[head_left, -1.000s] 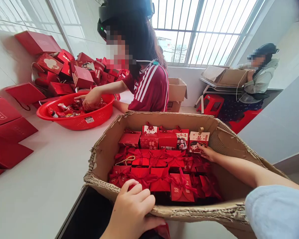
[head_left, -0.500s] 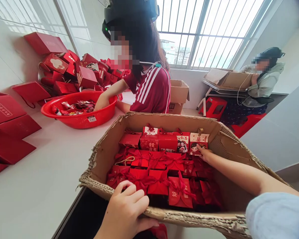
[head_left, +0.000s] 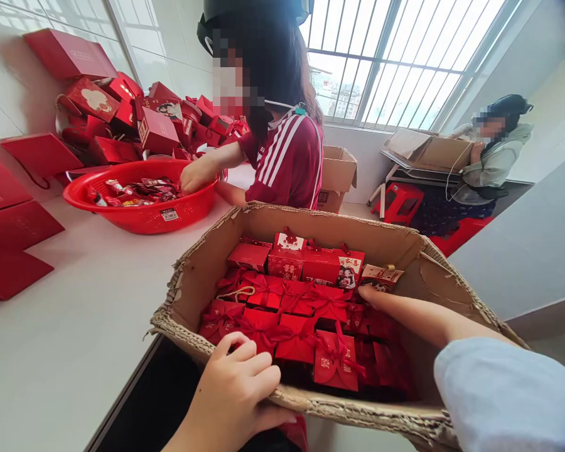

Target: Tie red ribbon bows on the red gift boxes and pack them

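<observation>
A large open cardboard box (head_left: pixel 358 411) stands before me, holding rows of small red gift boxes, several tied with ribbon. My left hand (head_left: pixel 242 383) grips its near edge, fingers curled over the rim. Deep in the far right part, my right hand (head_left: pixel 371 295) touches a cream and red gift box (head_left: pixel 381 278); its fingers are hidden down beside that box. Left of it lies a red box with a cartoon couple (head_left: pixel 349 271). A ribboned red box (head_left: pixel 336 361) sits near the front edge.
A red plastic basket (head_left: pixel 144 216) with wrapped sweets stands on the white table (head_left: pixel 75 301); a person in a maroon shirt (head_left: pixel 287 163) reaches into it. Red boxes (head_left: pixel 160 132) are piled behind. Another person (head_left: pixel 499 150) sits at the back right beside a carton (head_left: pixel 437 154).
My right hand has moved down into the box, and the cream and red gift box has sunk and tilted. My left hand stays on the rim. The other person's hand has lifted slightly in the basket.
</observation>
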A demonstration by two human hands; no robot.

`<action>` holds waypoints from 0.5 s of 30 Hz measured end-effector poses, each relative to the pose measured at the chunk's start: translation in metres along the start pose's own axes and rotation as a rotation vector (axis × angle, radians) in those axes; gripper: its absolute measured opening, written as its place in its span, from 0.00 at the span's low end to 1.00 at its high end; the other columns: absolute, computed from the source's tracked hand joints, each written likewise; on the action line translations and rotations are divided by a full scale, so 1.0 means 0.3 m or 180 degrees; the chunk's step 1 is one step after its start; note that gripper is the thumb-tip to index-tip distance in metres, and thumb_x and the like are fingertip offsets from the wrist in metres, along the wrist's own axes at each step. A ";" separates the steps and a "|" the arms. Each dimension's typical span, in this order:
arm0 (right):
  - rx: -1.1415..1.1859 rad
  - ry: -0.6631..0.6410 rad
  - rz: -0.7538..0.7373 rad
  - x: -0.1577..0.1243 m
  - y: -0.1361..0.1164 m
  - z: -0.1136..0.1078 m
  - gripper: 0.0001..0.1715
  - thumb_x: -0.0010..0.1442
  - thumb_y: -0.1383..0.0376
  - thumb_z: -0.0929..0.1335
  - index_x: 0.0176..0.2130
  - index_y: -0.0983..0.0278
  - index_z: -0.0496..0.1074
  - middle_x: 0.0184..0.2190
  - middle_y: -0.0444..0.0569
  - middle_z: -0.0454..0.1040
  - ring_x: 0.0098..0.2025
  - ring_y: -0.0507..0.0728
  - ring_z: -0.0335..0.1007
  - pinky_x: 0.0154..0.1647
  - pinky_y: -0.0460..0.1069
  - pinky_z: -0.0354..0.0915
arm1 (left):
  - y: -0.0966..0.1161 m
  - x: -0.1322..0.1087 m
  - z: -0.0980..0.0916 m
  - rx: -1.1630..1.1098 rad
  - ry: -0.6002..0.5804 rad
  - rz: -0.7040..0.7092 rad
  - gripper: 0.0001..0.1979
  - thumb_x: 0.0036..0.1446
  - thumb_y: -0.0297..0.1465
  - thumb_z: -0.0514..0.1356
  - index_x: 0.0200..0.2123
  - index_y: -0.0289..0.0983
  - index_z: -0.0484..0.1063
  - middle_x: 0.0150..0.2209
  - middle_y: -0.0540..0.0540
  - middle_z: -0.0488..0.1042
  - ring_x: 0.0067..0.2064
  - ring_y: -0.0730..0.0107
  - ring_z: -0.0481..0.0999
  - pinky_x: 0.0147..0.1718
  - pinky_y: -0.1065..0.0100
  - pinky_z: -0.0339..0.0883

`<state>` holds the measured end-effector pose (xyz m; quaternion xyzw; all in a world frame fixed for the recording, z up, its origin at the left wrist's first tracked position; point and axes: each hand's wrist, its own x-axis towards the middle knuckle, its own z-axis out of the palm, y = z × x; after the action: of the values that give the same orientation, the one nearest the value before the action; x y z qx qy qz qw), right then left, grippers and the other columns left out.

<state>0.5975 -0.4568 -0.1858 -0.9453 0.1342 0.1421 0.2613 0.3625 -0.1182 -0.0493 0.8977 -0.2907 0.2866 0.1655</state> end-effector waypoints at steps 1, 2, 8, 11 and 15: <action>-0.0079 -0.0066 -0.0035 0.009 -0.001 0.004 0.17 0.65 0.60 0.65 0.52 0.64 0.68 0.52 0.53 0.69 0.48 0.57 0.70 0.47 0.57 0.69 | 0.000 -0.001 0.000 0.0001 0.0009 -0.0006 0.23 0.60 0.48 0.54 0.21 0.38 0.59 0.19 0.55 0.63 0.26 0.70 0.59 0.40 0.62 0.53; -0.0156 -0.0129 -0.0069 0.018 -0.001 0.003 0.18 0.65 0.60 0.65 0.52 0.64 0.68 0.52 0.53 0.69 0.48 0.58 0.70 0.47 0.57 0.69 | 0.000 -0.002 0.001 -0.0001 0.0026 -0.0018 0.23 0.60 0.48 0.53 0.21 0.38 0.59 0.19 0.55 0.63 0.26 0.70 0.59 0.40 0.62 0.53; -0.0498 -0.0699 -0.0200 0.087 0.019 -0.089 0.18 0.65 0.59 0.66 0.51 0.65 0.68 0.49 0.52 0.71 0.46 0.57 0.71 0.46 0.56 0.70 | 0.006 0.000 -0.003 -0.0040 -0.0022 0.0013 0.25 0.58 0.50 0.56 0.20 0.37 0.59 0.19 0.55 0.63 0.25 0.71 0.58 0.40 0.62 0.53; -0.0638 -0.0994 -0.0229 0.103 0.018 -0.127 0.17 0.65 0.59 0.66 0.51 0.66 0.68 0.48 0.51 0.71 0.44 0.56 0.72 0.44 0.55 0.71 | 0.020 0.016 -0.015 -0.0014 -0.0106 0.0017 0.25 0.55 0.51 0.58 0.20 0.37 0.60 0.19 0.56 0.64 0.25 0.72 0.58 0.40 0.63 0.53; -0.0934 -0.0968 -0.0385 0.055 -0.019 -0.122 0.17 0.65 0.59 0.66 0.50 0.66 0.68 0.47 0.51 0.72 0.43 0.56 0.72 0.42 0.54 0.71 | 0.026 0.032 -0.009 -0.0007 -0.0293 -0.0075 0.25 0.49 0.52 0.64 0.21 0.37 0.62 0.20 0.56 0.66 0.27 0.71 0.61 0.41 0.63 0.52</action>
<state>0.6218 -0.4744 -0.1586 -0.9472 0.0143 0.2851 0.1462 0.3629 -0.1272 -0.0402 0.9132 -0.2876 0.2427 0.1563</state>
